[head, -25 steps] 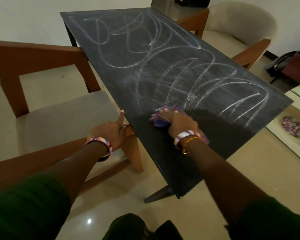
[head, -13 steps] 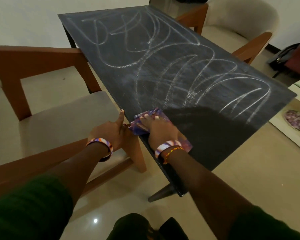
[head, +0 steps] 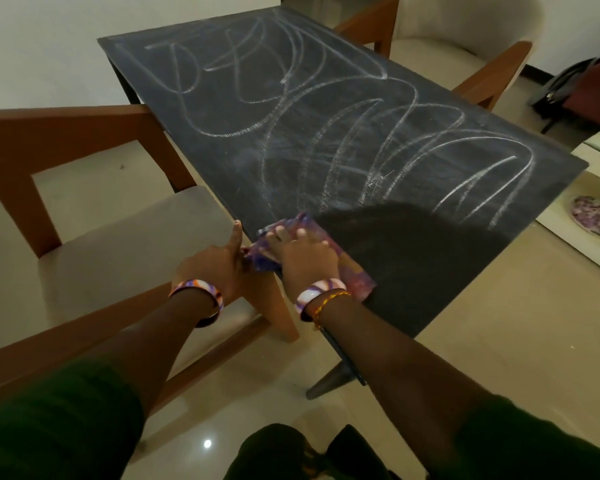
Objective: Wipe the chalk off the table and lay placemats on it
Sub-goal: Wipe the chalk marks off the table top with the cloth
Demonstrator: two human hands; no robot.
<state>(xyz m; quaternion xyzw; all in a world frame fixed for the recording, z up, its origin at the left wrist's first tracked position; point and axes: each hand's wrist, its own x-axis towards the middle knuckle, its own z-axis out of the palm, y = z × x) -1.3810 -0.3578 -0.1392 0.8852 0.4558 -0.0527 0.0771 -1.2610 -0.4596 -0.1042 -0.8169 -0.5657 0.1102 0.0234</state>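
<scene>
Chalk-marked table (head: 326,98) between chairs; right hand (head: 305,254) presses cloth (head: 354,275) flat.

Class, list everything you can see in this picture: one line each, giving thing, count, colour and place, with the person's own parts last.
table: one, dark slate, centre.
chalk marks: many, white, over the far and middle tabletop; the near right patch is wiped.
cloth: one, purple patterned, near left table edge under the right hand.
chairs: two, brown wood with beige seats, one left, one far right.
bag: one, black, floor far right.
plate: one, purple patterned, right edge.
bangles: one on each wrist, purple and white.
left hand: one, at the table's edge beside the cloth.
right hand: one, pressing the cloth.
</scene>
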